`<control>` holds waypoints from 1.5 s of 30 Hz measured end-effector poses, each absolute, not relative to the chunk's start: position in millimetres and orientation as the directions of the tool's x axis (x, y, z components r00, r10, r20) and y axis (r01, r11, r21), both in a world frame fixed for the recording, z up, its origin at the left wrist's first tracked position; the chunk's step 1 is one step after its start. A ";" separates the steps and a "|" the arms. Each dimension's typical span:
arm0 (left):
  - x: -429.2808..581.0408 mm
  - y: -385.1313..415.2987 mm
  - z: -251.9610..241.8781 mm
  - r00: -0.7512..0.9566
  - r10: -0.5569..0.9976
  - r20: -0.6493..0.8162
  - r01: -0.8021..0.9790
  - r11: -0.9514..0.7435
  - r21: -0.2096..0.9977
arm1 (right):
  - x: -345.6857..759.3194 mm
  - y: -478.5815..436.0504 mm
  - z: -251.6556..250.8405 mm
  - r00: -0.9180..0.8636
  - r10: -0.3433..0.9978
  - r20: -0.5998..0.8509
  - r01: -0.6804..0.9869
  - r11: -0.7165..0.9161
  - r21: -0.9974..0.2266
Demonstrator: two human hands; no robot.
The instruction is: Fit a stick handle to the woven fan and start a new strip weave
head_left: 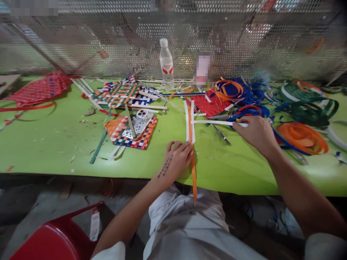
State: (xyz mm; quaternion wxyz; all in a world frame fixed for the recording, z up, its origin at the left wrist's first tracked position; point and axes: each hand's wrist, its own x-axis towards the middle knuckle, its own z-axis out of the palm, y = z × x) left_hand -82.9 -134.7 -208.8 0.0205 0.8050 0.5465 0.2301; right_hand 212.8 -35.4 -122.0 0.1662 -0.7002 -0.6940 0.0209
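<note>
My left hand (177, 159) presses down on the lower part of several upright strips, its fingertips together on them. An orange strip (193, 173) runs between two white strips (187, 126) and hangs over the table's front edge. My right hand (256, 134) pinches the right end of a white strip (213, 122), which lies sideways and meets the upright strips at its left end. Near the right hand lie scissors (221, 117), and a thin metal tool (221, 134) rests on the table between the hands.
A clear phone case (142, 124) lies on a woven checkered piece (149, 135) at the left. Behind stands a water bottle (167, 66). Orange strip coils (303, 139) and green strips (311, 108) sit right. A red stool (51, 238) is below the green table (54, 144).
</note>
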 end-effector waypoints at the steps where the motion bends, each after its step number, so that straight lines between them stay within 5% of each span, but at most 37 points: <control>1: -82.9 -134.8 -207.8 0.298 0.891 0.342 0.870 -0.401 0.286 | 210.8 -35.9 -121.2 0.043 0.977 0.210 0.964 0.015 -0.264; 12: -83.5 -136.2 -206.9 0.307 0.887 0.344 0.868 -0.409 0.281 | 208.3 -44.4 -115.0 -0.073 0.958 0.276 0.907 0.179 -0.382; 23: -81.7 -135.7 -203.3 0.351 0.864 0.360 0.874 -0.441 0.205 | 180.7 -36.2 -124.6 -0.393 0.917 0.065 0.719 0.351 -0.600; 35: -81.4 -126.1 -188.5 0.450 0.846 0.284 0.847 -0.506 0.163 | 121.6 -6.7 -164.6 -0.545 0.836 -0.068 0.753 0.451 -0.479; 45: -80.4 -133.6 -187.7 0.404 0.874 0.270 0.885 -0.448 0.124 | 116.4 -9.0 -169.8 -0.571 0.821 0.013 0.633 0.451 -0.629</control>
